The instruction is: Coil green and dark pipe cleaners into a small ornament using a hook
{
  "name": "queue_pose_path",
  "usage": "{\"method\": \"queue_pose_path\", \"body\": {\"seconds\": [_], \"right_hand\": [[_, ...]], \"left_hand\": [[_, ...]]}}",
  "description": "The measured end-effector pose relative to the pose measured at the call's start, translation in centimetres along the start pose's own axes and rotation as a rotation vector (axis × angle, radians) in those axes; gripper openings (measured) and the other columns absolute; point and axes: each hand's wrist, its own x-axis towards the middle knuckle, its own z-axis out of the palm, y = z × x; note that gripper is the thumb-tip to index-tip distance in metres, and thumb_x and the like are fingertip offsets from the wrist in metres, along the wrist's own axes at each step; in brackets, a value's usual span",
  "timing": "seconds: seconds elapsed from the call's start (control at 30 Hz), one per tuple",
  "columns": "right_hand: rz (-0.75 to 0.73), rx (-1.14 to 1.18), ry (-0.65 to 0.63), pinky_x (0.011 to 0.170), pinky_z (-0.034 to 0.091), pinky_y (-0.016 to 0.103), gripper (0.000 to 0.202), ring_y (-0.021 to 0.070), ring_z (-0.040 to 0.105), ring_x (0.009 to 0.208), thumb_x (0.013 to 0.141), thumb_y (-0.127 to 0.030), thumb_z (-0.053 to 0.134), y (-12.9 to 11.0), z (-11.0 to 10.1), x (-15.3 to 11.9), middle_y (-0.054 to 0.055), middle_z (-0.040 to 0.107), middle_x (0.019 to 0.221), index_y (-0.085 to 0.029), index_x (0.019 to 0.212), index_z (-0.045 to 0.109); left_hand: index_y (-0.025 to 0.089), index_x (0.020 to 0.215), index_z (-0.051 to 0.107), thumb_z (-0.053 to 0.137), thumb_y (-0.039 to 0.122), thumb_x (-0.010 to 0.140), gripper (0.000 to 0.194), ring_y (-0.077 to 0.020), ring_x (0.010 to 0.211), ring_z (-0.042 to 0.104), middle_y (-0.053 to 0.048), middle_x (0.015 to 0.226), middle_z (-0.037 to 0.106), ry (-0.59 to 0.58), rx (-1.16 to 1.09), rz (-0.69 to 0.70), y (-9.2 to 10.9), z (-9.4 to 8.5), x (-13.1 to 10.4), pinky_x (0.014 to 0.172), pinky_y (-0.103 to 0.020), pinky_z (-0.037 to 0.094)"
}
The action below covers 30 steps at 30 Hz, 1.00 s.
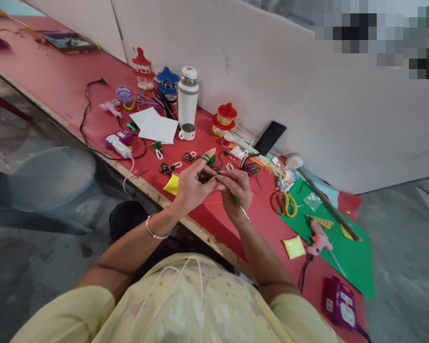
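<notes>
My left hand point(196, 183) is closed around a small dark green piece of yarn work point(207, 175), with green yarn looped over its raised index finger. Close against it, my right hand point(238, 188) pinches a thin crochet hook point(241, 208), whose green and metal shaft sticks out below the palm. The hook's tip is hidden at the yarn between the fingers. Beside the hands on the red table point(214, 224) lie dark multicoloured yarn pieces with white bead loops point(168, 168). A ball of mixed dark yarn point(252, 168) sits just past my right hand.
A white flask point(188, 97) and its cup point(187, 132) stand behind, near white paper point(159, 127). At right are scissors point(284, 204), a phone point(270, 137), a stick-handled mallet point(321, 195), green sheet point(357, 267) and pink glue gun point(320, 238). A cable point(84, 121) crosses the left side.
</notes>
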Motion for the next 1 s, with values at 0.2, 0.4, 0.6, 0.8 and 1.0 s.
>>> {"method": "queue_pose_path", "body": {"seconds": [0.2,0.4,0.6,0.8,1.0], "right_hand": [[-0.014,0.008,0.074,0.092,0.060,0.047,0.036,0.0251,0.071,0.103,0.098,-0.033,0.075,0.8,0.9,-0.6,0.005,0.076,0.111,-0.048,0.131,0.075],[-0.097,0.133,-0.181,0.087,0.062,0.048,0.046,0.0250,0.074,0.100,0.091,-0.036,0.083,2.4,-1.5,1.0,0.003,0.082,0.114,-0.050,0.133,0.073],[-0.104,0.180,-0.305,0.088,0.064,0.046,0.047,0.0243,0.076,0.104,0.093,-0.028,0.082,1.7,-3.5,2.1,0.006,0.085,0.121,-0.040,0.137,0.073],[-0.126,0.160,-0.339,0.086,0.066,0.045,0.041,0.0228,0.079,0.100,0.093,-0.027,0.082,1.0,-4.9,2.7,0.005,0.086,0.118,-0.037,0.132,0.076],[-0.100,0.196,-0.373,0.088,0.066,0.045,0.042,0.0232,0.079,0.100,0.093,-0.026,0.081,0.5,-5.7,2.9,0.005,0.086,0.117,-0.037,0.134,0.075]], "left_hand": [[0.015,0.138,0.073,0.091,0.021,0.064,0.076,-0.0037,0.044,0.041,0.008,0.060,0.057,-0.202,-0.506,-0.470,1.3,-0.8,0.5,0.043,-0.017,0.027],[0.016,0.127,0.079,0.092,0.015,0.062,0.066,-0.0037,0.045,0.044,0.006,0.062,0.061,-0.296,-0.518,-0.514,1.2,-3.0,1.3,0.041,-0.017,0.023],[0.017,0.128,0.079,0.091,0.014,0.062,0.067,-0.0042,0.044,0.046,0.007,0.060,0.058,-0.298,-0.476,-0.489,1.0,-3.4,1.5,0.040,-0.016,0.020],[0.016,0.118,0.083,0.092,0.013,0.060,0.060,-0.0023,0.043,0.044,0.005,0.065,0.062,-0.306,-0.462,-0.480,1.1,-3.3,1.7,0.040,-0.016,0.022],[0.015,0.116,0.084,0.092,0.014,0.059,0.057,-0.0025,0.043,0.043,0.003,0.065,0.064,-0.331,-0.430,-0.493,1.4,-3.2,1.6,0.040,-0.017,0.022]]}}
